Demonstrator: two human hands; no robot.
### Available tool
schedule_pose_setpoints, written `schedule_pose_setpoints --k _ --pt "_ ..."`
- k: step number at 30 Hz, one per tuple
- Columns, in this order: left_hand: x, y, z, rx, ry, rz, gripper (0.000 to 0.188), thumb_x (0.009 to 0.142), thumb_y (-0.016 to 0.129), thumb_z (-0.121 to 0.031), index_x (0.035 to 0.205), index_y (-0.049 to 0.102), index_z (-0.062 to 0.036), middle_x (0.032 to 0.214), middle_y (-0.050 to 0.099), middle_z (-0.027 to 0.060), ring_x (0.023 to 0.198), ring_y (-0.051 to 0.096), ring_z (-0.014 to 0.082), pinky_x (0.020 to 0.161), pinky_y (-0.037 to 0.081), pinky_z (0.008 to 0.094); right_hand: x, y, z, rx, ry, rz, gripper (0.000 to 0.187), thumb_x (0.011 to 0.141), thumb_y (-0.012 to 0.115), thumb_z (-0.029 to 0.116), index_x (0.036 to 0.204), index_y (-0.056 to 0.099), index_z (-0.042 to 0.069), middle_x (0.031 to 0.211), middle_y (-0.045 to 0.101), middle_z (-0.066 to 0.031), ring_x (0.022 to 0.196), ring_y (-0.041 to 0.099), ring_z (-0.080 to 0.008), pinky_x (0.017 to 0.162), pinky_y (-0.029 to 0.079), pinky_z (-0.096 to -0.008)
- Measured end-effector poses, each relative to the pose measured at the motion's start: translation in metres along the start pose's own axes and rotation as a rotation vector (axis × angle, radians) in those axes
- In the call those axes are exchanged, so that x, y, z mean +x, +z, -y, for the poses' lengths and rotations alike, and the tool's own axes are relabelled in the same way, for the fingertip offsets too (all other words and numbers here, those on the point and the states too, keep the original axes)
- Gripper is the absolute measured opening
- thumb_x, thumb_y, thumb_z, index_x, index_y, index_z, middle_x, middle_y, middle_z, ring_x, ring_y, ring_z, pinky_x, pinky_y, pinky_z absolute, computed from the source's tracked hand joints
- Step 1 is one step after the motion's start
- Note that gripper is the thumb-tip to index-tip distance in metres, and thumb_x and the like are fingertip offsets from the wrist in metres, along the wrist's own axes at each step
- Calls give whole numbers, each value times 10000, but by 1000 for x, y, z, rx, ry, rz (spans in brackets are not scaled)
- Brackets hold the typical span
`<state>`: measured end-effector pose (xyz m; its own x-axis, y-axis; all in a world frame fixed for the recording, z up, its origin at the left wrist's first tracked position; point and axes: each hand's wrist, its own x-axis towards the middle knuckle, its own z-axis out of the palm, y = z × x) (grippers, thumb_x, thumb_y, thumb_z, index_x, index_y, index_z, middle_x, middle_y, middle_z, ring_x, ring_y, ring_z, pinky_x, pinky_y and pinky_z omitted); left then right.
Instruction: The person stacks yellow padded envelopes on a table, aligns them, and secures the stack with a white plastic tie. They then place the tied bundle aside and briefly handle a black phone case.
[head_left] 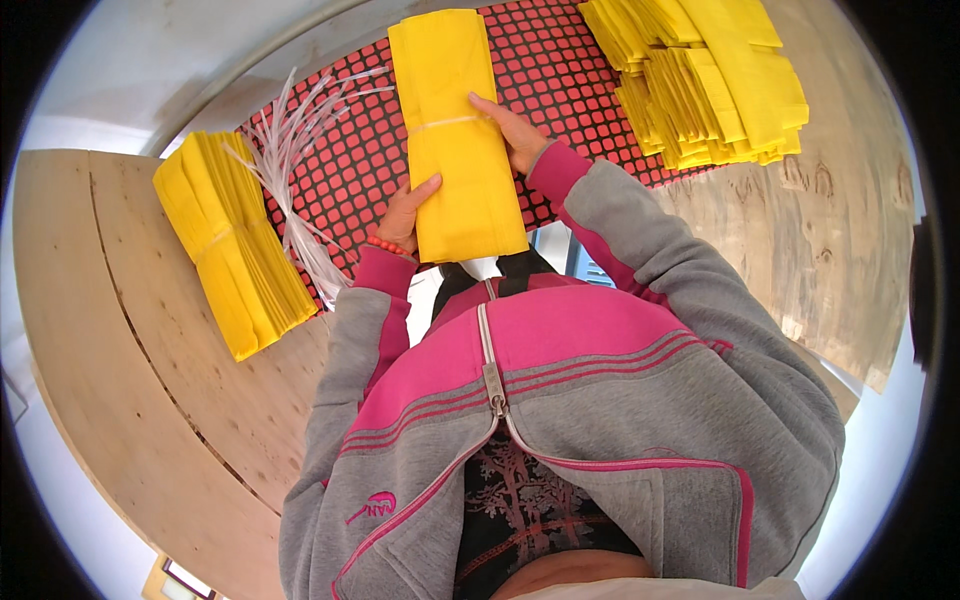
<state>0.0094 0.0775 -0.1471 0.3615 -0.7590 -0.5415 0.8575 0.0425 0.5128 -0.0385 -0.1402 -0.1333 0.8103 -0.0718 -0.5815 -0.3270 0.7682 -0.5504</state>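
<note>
Between my hands is a flat, long bundle of folded yellow sheets (460, 190), with a narrow whitish strip (448, 123) around its middle. My left hand (405, 212) grips the lower left edge, thumb on top. On the opposite side, my right hand (515, 132) holds the right edge near the strip, its thumb also lying on the upper face. The fingers under the bundle are hidden. Whether the sheets are cloth or paper, I cannot tell. A patterned red and black mat (345, 150) lies beneath.
Left of the mat rests another banded yellow bundle (235, 250), beside a bunch of loose translucent white strips (285, 185). A large pile of folded yellow sheets (715, 90) sits at the far right. Wooden boards (90, 320) extend along the left, and a wooden surface (800, 240) along the right.
</note>
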Motion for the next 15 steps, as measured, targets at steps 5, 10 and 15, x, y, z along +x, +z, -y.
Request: schedule_pose_setpoints --k 5,10,15 --pt "1 -8 5 5 28 -13 494 887 663 -204 1291 469 5 1198 598 106 1052 612 210 898 503 327 -24 -7 -14 -81 50 94 591 906 610 411 1322 469 15 1230 598 -133 1094 606 -218 915 505 -353" --pt "-9 -3 4 48 29 -19 504 874 676 -184 1287 467 17 1193 593 116 1042 611 214 897 501 322 -34 -9 -32 -81 110 53 584 904 613 404 1319 470 19 1223 603 -133 1078 618 -223 921 504 -360" --pt "-25 26 -7 293 144 34 489 867 675 -184 1262 475 25 1180 590 123 1038 607 203 882 503 323 -43 -11 -34 184 150 104 549 919 596 381 1323 468 33 1226 602 -138 1077 619 -235 940 498 -377"
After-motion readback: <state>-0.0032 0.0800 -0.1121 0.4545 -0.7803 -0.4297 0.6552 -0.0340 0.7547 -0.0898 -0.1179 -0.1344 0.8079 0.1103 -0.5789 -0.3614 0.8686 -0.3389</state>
